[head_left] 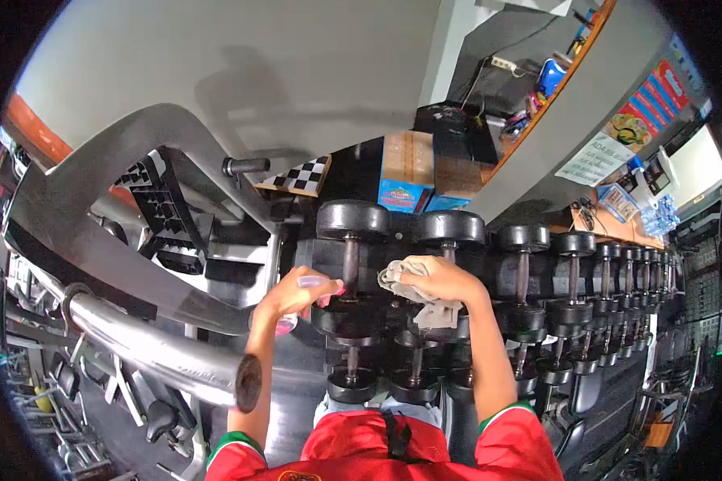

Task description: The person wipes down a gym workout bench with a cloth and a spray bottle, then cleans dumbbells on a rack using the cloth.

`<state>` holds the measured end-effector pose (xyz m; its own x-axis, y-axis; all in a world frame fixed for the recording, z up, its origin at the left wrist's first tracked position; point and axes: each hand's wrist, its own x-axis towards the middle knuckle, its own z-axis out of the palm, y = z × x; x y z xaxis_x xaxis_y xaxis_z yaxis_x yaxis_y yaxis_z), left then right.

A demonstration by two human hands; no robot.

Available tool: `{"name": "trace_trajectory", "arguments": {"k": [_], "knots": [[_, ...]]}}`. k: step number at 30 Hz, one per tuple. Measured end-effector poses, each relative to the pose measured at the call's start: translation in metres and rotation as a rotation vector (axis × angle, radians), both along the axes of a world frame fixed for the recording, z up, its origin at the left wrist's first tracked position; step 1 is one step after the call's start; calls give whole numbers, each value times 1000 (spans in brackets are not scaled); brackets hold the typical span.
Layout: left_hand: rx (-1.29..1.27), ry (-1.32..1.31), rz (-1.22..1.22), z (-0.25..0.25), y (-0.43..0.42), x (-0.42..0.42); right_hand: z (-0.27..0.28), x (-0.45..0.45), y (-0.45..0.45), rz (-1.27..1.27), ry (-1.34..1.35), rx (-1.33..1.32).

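My left hand is wrapped round a small spray bottle with a pale nozzle and pink liquid in its lower part. It is held just left of the handle of the nearest upper dumbbell. In my right hand is a crumpled grey cloth, part of it hanging below the fingers. The cloth is in front of a second black dumbbell, whose handle is partly hidden by my hand. Whether the cloth touches that dumbbell I cannot tell.
A rack with several dumbbells in two rows runs off to the right. On the left a machine's thick metal tube juts toward me. Cardboard boxes and a checkered board lie behind the rack.
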<state>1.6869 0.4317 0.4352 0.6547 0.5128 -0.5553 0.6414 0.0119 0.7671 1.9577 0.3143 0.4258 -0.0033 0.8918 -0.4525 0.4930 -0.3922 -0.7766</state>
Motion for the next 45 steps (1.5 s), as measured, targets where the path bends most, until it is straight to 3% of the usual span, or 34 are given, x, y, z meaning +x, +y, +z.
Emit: {"name": "trace_trajectory", "arguments": {"k": [3, 5, 6, 19, 25, 27, 29, 35, 41, 45], "knots": [[-29, 62, -59, -9, 9, 16, -10, 4, 24, 177, -87, -70], [-34, 120, -103, -3, 14, 27, 4, 0, 38, 327, -172, -284], [-60, 132, -133, -7, 17, 30, -6, 0, 42, 376, -176, -244], [-253, 209, -258, -22, 31, 51, -31, 5, 60, 430, -124, -310], [-138, 140, -250, -30, 34, 39, -46, 1, 55, 481, -53, -159], [-166, 121, -180, -28, 35, 32, -59, -4, 52, 578, 51, -23], [-206, 99, -143, -30, 37, 20, -61, -13, 52, 689, 51, -129], [-278, -140, 3, -51, 39, -26, -78, -32, 41, 562, -102, -177], [-357, -278, 188, -78, 28, -54, -104, -55, 45, 592, -288, -3], [-456, -366, 261, -90, 20, -57, -93, -48, 41, 526, -205, 45]]}}
